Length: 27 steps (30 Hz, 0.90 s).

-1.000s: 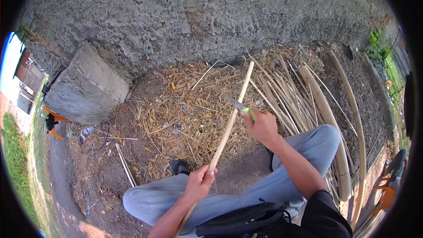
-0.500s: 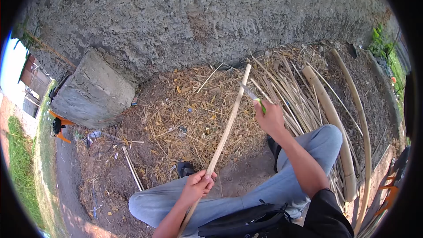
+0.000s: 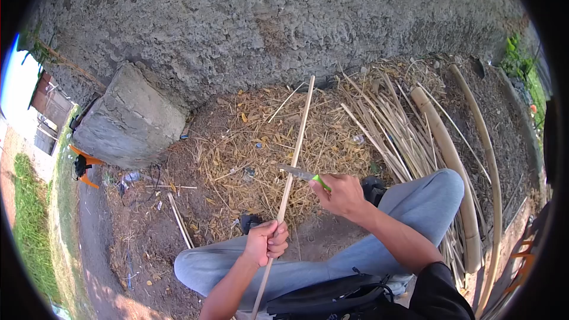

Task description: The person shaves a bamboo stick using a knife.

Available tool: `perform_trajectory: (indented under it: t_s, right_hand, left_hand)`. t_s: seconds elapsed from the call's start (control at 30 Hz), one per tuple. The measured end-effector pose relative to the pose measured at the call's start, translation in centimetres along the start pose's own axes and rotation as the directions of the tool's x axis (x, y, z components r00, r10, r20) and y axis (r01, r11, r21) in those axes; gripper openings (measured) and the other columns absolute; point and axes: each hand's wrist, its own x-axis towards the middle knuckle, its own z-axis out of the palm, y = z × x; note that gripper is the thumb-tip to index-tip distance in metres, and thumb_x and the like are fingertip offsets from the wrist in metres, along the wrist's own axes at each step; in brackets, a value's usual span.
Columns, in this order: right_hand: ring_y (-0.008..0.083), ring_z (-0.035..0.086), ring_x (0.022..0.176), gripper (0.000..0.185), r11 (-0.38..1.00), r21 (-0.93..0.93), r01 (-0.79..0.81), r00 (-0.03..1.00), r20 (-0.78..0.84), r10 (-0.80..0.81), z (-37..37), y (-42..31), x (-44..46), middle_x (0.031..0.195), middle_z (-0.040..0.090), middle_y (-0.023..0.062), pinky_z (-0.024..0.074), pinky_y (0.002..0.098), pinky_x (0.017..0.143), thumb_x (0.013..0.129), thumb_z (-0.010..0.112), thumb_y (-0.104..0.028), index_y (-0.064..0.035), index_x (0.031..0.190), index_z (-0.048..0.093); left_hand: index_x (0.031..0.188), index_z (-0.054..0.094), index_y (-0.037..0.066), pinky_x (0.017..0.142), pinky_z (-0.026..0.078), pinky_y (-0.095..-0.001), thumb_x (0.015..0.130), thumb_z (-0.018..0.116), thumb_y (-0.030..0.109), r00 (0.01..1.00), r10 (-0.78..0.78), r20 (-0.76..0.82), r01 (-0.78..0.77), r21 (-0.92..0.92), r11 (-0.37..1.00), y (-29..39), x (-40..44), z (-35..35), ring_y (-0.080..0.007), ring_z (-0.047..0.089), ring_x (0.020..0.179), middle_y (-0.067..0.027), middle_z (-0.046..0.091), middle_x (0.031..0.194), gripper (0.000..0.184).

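My left hand [image 3: 267, 243] is wrapped round a long pale bamboo strip [image 3: 301, 133], which rises from my lap and leans slightly right towards the wall. In my right hand [image 3: 341, 194] is a knife [image 3: 298, 172] with a green handle. Its blade points left and lies across the strip, above my left hand; whether the edge touches the strip cannot be made out. Both hands are in front of my crossed legs.
A pile of split strips [image 3: 397, 130] lies on the right beside a thick bamboo pole [image 3: 447, 148] and a thinner curved pole [image 3: 483, 142]. A concrete block [image 3: 130, 118] stands at the left against the rough wall [image 3: 284, 18]. Dry leaves cover the ground ahead.
The knife has moved down and left, from near the strip's top to its middle. The strip now stands more upright, its top end shifted left. My left hand has turned on it.
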Motion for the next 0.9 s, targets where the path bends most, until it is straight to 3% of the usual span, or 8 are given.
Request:
perform_trajectory:
  t_s: [0.17,0.27,0.43,0.53,0.57,0.67,0.77,0.9]
  right_hand:
    - [0.0266,0.061,0.045,0.029,0.972,0.027,0.233,0.971,0.047,-0.234,0.6,-3.3,-2.5,0.059,0.063,0.0066,0.0463,0.0400,0.039,0.092,0.068,-0.034,-0.0088,0.080,0.069]
    - [0.0253,0.061,0.046,0.026,0.983,0.020,0.181,0.983,0.036,-0.182,0.9,-2.3,-2.0,0.060,0.063,0.0047,0.0463,0.0395,0.039,0.090,0.071,-0.034,-0.0096,0.082,0.069]
    - [0.0243,0.061,0.046,0.023,0.993,-0.057,0.102,0.995,0.008,-0.102,2.0,-2.4,-1.3,0.060,0.063,0.0038,0.0453,0.0383,0.039,0.087,0.075,-0.031,-0.0106,0.080,0.068]
    - [0.0253,0.061,0.046,0.025,0.971,0.008,0.241,0.970,0.033,-0.241,2.3,-3.7,-2.9,0.061,0.063,0.0052,0.0447,0.0392,0.039,0.089,0.073,-0.031,-0.0100,0.078,0.066]
    - [0.0253,0.061,0.046,0.025,0.971,0.011,0.239,0.970,0.033,-0.239,2.3,-3.5,-2.6,0.061,0.063,0.0052,0.0447,0.0392,0.039,0.089,0.073,-0.031,-0.0100,0.078,0.066]
    - [0.0292,0.060,0.043,0.028,0.997,-0.071,-0.021,0.991,-0.132,0.012,1.1,-0.7,0.8,0.056,0.062,0.0091,0.0453,0.0423,0.039,0.093,0.068,-0.034,-0.0090,0.080,0.067]
    - [0.0297,0.061,0.044,0.028,0.997,-0.082,-0.018,0.998,-0.063,0.013,0.0,0.1,1.4,0.056,0.062,0.0095,0.0455,0.0421,0.039,0.093,0.068,-0.034,-0.0100,0.080,0.068]
    - [0.0288,0.059,0.044,0.023,0.973,0.004,0.229,0.973,-0.028,-0.229,0.8,-2.9,-1.7,0.056,0.060,0.0093,0.0428,0.0410,0.040,0.091,0.072,-0.028,-0.0074,0.080,0.069]
  left_hand:
    - [0.087,0.044,0.011,0.037,0.016,-0.0248,0.106,0.039,0.037,0.999,0.041,-0.009,-0.041,-0.002,0.999,0.0,0.6,0.1,-0.0065,0.021,0.045,0.0046,0.026,0.060,0.032]
    - [0.085,0.044,0.012,0.039,0.016,-0.0251,0.105,0.043,0.038,0.995,0.067,-0.079,-0.057,0.122,0.991,-0.1,0.2,0.8,-0.0065,0.021,0.046,0.0051,0.026,0.059,0.033]
    - [0.086,0.045,0.013,0.039,0.015,-0.0244,0.105,0.043,0.037,0.986,0.101,-0.133,-0.087,0.107,0.990,-0.2,0.9,1.1,-0.0057,0.021,0.046,0.0052,0.026,0.060,0.031]
    - [0.088,0.045,0.013,0.038,0.016,-0.0238,0.106,0.042,0.035,0.983,0.121,-0.137,-0.102,0.136,0.985,-0.4,0.8,0.9,-0.0053,0.022,0.046,0.0055,0.027,0.060,0.029]
    - [0.089,0.045,0.012,0.038,0.016,-0.0234,0.107,0.041,0.034,0.981,0.138,-0.135,-0.115,0.169,0.979,-0.6,0.8,0.9,-0.0053,0.022,0.046,0.0057,0.027,0.061,0.028]
    - [0.089,0.046,0.013,0.039,0.016,-0.0232,0.107,0.041,0.033,0.995,0.071,-0.070,-0.061,0.138,0.989,-1.0,0.4,1.2,-0.0050,0.022,0.046,0.0058,0.027,0.061,0.027]
    - [0.089,0.046,0.013,0.039,0.015,-0.0232,0.108,0.040,0.032,0.998,0.011,-0.063,-0.001,0.157,0.988,-1.1,0.4,1.6,-0.0047,0.022,0.047,0.0058,0.026,0.061,0.027]
    - [0.087,0.044,0.012,0.040,0.014,-0.0239,0.107,0.041,0.035,0.991,0.078,-0.107,-0.057,0.187,0.981,-0.3,0.4,2.0,-0.0046,0.022,0.047,0.0050,0.027,0.061,0.031]
